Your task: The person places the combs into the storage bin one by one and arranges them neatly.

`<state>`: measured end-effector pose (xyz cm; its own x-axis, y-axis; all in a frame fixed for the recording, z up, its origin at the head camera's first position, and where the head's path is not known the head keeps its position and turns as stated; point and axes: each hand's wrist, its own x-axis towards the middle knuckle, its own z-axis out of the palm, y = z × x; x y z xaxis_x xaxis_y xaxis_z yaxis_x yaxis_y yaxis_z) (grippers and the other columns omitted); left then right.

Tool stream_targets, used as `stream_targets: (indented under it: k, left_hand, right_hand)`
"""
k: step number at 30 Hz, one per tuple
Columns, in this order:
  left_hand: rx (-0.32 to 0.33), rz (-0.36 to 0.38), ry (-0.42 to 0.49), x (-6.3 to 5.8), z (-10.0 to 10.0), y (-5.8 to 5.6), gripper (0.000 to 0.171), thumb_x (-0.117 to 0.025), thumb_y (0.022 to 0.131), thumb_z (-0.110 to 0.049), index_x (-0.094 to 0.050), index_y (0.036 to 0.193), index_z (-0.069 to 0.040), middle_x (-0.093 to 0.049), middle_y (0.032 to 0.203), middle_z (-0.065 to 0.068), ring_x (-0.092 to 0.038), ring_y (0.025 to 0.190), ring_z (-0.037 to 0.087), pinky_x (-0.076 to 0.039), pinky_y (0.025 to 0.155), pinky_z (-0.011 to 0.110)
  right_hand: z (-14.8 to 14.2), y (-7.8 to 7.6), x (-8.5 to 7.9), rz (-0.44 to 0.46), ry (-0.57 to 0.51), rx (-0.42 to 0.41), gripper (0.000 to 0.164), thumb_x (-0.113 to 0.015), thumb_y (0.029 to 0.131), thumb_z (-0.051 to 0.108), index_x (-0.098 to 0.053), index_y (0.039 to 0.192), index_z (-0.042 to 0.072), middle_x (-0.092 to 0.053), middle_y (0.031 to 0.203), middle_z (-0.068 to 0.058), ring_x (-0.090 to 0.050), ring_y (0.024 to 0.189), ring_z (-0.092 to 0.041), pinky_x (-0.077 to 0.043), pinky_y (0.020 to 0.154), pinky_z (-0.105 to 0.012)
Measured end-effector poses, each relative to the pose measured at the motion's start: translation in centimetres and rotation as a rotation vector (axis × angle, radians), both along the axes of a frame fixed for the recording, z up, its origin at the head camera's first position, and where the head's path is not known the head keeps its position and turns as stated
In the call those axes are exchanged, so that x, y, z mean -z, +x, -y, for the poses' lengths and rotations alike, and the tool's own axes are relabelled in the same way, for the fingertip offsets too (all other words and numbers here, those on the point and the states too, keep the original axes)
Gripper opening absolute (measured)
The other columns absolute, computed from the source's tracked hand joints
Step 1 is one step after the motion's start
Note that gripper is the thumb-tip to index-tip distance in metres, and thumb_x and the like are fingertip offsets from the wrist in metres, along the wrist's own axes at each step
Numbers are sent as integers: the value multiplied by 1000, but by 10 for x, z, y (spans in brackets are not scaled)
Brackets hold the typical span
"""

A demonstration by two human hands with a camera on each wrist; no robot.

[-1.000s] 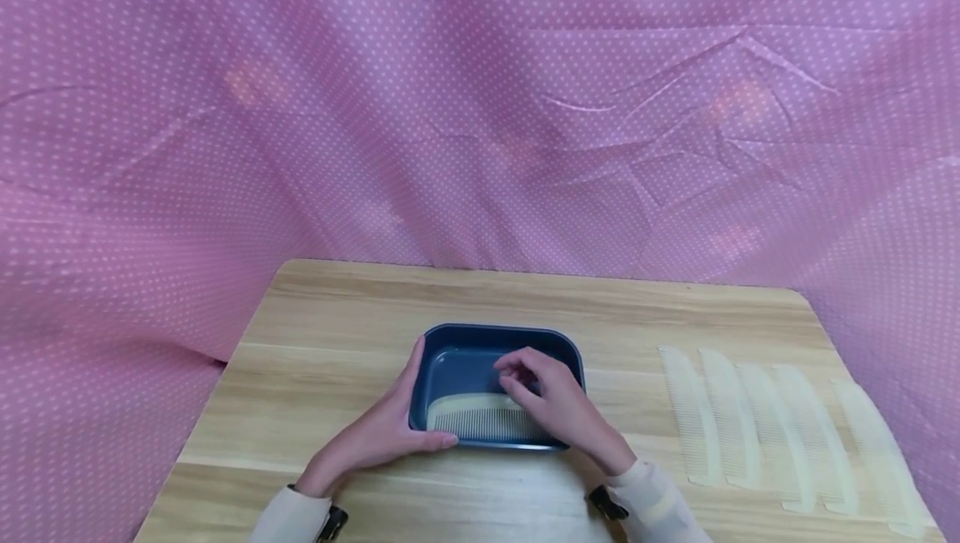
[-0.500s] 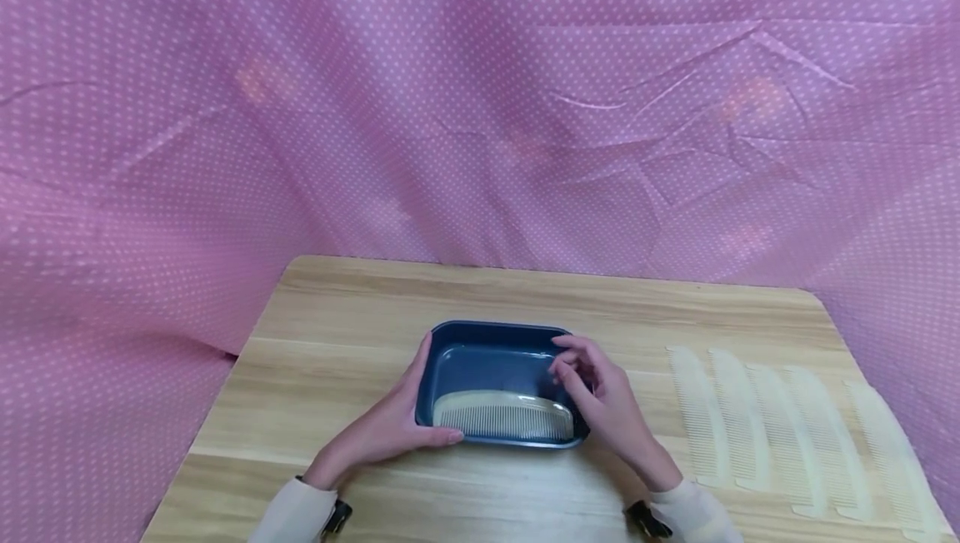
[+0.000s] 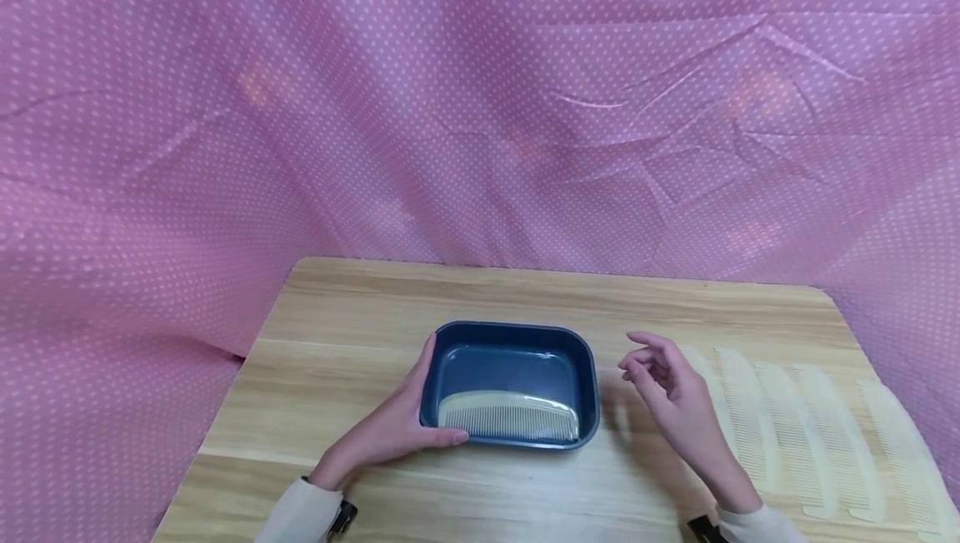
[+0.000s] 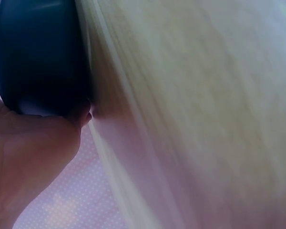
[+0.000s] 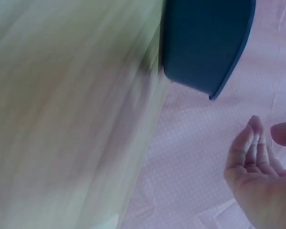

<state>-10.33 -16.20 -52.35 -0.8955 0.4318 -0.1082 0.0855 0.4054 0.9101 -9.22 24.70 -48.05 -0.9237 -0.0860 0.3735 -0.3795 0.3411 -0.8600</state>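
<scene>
Away on the left, pink dotted cloth (image 3: 150, 193) hung past the table's (image 3: 337, 343) left edge, and it ran on behind the far edge too. In came the left hand (image 3: 392, 420) from a pale sleeve (image 3: 300, 514), thumb and fingers spread wide, and it had the tray (image 3: 495, 366)! It gripped the left end, thumb across the near-left corner of the rim, fingers up along the left wall.

The tray sat upright, about midway between the table's left and right edges, long axis running left to right. Inside, tucked along the near wall, lay one comb (image 3: 507, 415): long axis left to right as well, curved spine towards the table's far edge, teeth towards the near one.

Just off the tray's right side, well clear of its rim, was the right hand (image 3: 678, 397), loosely curled, thumb near the fingertips, holding nothing and raised above the table. And there, partly behind that hand, began the row: five combs (image 3: 802, 443), side by side towards the table's right edge, long axes running from far to near and slanting rightward, teeth to the left, spines to the right, the last one closest to that edge.
</scene>
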Motion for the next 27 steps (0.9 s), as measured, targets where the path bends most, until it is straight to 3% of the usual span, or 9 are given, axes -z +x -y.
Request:
stream_targets:
  k: [6,9,13,18,22,27]
  left_hand:
    - [1,0,1,0,0,0,143,-98,84,-38,17,170,-50,2,182,-4,-9,164,27,-17,126,66]
    - [1,-9,1,0,0,0,143,-98,84,-38,16,170,-50,2,182,-3,-9,164,28,-17,126,67]
    - [5,-18,3,1,-1,-1,143,-98,84,-39,16,170,-51,2,181,-4,-9,164,27,-17,125,67]
    - [0,-30,-1,1,1,0,143,-98,84,-41,16,170,-51,2,181,-6,-10,164,27,-18,125,68]
    - [-1,-35,4,0,1,0,143,-98,84,-40,15,170,-51,1,181,-6,-10,164,26,-18,125,67]
    - [7,-37,14,1,-1,2,142,-98,84,-38,14,171,-48,1,181,-3,-10,164,27,-17,126,66]
  right_hand:
    - [-18,9,1,111,60,92,54,-74,104,3,-51,154,2,-67,123,-18,-67,105,-10,-59,85,-20]
    - [-28,13,3,151,141,133,66,-78,103,10,-44,159,2,-64,130,-17,-64,109,-10,-57,85,-18]
    - [-42,18,9,203,213,169,69,-79,103,14,-43,159,-1,-64,133,-19,-62,112,-11,-55,86,-15]
    - [-55,23,17,246,276,195,65,-80,103,14,-46,154,-5,-66,128,-22,-67,111,-25,-55,84,-13]
    - [-63,26,21,236,360,213,68,-80,102,13,-43,153,-12,-67,124,-28,-71,109,-44,-63,86,-33]
    - [-69,31,25,270,436,234,79,-79,102,15,-32,156,-19,-62,128,-37,-66,113,-53,-56,95,-61]
